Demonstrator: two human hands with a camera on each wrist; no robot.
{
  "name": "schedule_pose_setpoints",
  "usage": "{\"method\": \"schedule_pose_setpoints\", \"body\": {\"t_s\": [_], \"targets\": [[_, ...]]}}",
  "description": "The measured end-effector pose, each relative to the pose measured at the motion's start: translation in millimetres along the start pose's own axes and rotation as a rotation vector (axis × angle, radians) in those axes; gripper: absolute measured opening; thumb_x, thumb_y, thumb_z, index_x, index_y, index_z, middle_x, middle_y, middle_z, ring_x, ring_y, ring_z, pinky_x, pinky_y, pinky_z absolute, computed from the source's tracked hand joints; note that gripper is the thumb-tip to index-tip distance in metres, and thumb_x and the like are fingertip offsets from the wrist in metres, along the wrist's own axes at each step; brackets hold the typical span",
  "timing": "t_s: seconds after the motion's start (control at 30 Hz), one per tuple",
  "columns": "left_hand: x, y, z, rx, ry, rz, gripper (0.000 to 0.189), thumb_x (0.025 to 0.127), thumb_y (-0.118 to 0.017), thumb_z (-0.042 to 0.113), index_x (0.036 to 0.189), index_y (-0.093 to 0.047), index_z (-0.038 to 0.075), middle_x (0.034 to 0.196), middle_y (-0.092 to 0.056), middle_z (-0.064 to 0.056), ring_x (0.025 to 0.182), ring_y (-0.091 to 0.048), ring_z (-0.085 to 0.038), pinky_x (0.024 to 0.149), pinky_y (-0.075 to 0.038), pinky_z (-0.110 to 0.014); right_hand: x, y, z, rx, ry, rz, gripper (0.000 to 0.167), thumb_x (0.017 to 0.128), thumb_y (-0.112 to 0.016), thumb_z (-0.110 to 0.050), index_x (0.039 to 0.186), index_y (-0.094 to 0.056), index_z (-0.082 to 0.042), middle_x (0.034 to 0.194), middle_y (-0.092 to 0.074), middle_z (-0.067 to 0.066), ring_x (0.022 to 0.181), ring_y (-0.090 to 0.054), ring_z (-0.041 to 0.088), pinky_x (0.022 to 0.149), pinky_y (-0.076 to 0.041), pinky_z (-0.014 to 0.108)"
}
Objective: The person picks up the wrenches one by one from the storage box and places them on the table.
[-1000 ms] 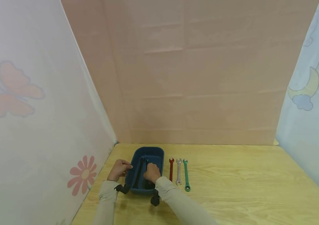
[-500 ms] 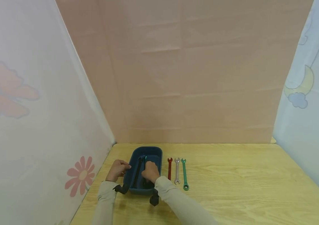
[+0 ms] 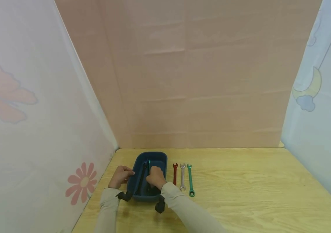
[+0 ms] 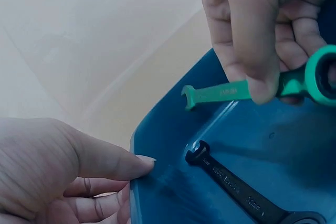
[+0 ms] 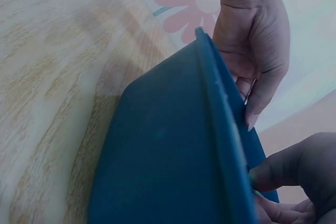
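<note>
My left hand [image 3: 120,176] pinches the left rim of a deep blue tray [image 3: 158,157], thumb inside the wall and fingers outside. Over the tray's interior, my right hand [image 3: 156,177] grips a green combination wrench [image 4: 220,94] between thumb and fingers. Its open end points toward the tray's wall in the left wrist view, and its ring end sticks out past the fingers. Below it a black combination wrench [image 4: 231,186] lies on the tray floor. In the right wrist view the tray's outer side hides most of the inside.
Right of the tray, a red wrench [image 3: 175,174], a silver wrench [image 3: 182,177] and another green wrench [image 3: 190,181] lie side by side on the wooden table [image 3: 241,187]. A patterned white sheet [image 3: 51,129] hangs close on the left.
The head view has shifted slightly, so the whole scene sits further left. My right hand stays over the tray with the green wrench; my left hand keeps its place on the rim.
</note>
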State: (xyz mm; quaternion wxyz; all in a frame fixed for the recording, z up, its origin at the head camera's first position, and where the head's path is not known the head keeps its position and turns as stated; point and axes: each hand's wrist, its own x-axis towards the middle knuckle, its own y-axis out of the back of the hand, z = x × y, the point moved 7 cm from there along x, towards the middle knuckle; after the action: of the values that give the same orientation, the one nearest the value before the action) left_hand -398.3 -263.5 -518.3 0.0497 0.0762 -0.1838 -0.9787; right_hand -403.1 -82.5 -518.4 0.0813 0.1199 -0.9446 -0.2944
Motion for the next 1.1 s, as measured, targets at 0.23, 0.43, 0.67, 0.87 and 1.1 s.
{"method": "schedule_pose_setpoints", "body": {"t_s": [0.23, 0.43, 0.67, 0.87, 1.1], "targets": [[0.4, -1.3, -0.1, -0.012, -0.009, 0.002, 0.01, 0.086, -0.069, 0.001, 0.091, -0.067, -0.007, 0.063, -0.056, -0.002, 0.052, -0.05, -0.011, 0.049, -0.047, -0.027, -1.7, 8.5, -2.3, -0.008, 0.023, 0.032, 0.051, 0.076, -0.062, 0.007, 0.039, -0.036, -0.016, 0.033, -0.044, -0.003, 0.032, -0.052, 0.01, 0.033, -0.03, 0.021], [0.6, -1.7, -0.2, -0.008, -0.01, 0.005, 0.008, 0.086, -0.068, 0.001, 0.09, -0.066, -0.007, 0.064, -0.057, -0.004, 0.053, -0.051, -0.012, 0.049, -0.047, -0.028, -4.9, 15.4, -6.7, -0.002, 0.044, 0.063, 0.053, 0.075, -0.063, 0.007, 0.041, -0.032, -0.018, 0.033, -0.036, -0.007, 0.032, -0.052, 0.009, 0.034, -0.025, 0.02], [-0.5, 2.1, 0.0, -0.008, -0.016, -0.003, 0.008, 0.086, -0.067, 0.0, 0.09, -0.068, -0.008, 0.061, -0.052, -0.003, 0.052, -0.049, -0.013, 0.049, -0.046, -0.027, -5.2, 19.4, -7.9, 0.012, 0.055, 0.062, 0.053, 0.078, -0.067, 0.004, 0.042, -0.034, -0.018, 0.034, -0.036, -0.008, 0.03, -0.047, 0.006, 0.034, -0.025, 0.02], [-0.6, 1.7, 0.7, -0.001, -0.019, -0.011, 0.01, 0.087, -0.068, 0.001, 0.091, -0.067, -0.008, 0.062, -0.054, -0.005, 0.053, -0.051, -0.013, 0.048, -0.047, -0.027, -5.2, 22.8, -6.3, 0.012, 0.051, 0.078, 0.055, 0.077, -0.068, 0.004, 0.043, -0.031, -0.019, 0.035, -0.03, -0.009, 0.029, -0.046, 0.005, 0.035, -0.021, 0.02], [-1.7, 1.6, -0.4, 0.003, -0.008, -0.011, 0.008, 0.087, -0.068, 0.002, 0.09, -0.067, -0.006, 0.065, -0.059, -0.007, 0.054, -0.054, -0.015, 0.049, -0.047, -0.028, -7.1, 23.7, -5.7, 0.005, 0.072, 0.068, 0.057, 0.079, -0.068, 0.004, 0.045, -0.028, -0.02, 0.036, -0.024, -0.011, 0.03, -0.045, 0.004, 0.036, -0.021, 0.019]]}}
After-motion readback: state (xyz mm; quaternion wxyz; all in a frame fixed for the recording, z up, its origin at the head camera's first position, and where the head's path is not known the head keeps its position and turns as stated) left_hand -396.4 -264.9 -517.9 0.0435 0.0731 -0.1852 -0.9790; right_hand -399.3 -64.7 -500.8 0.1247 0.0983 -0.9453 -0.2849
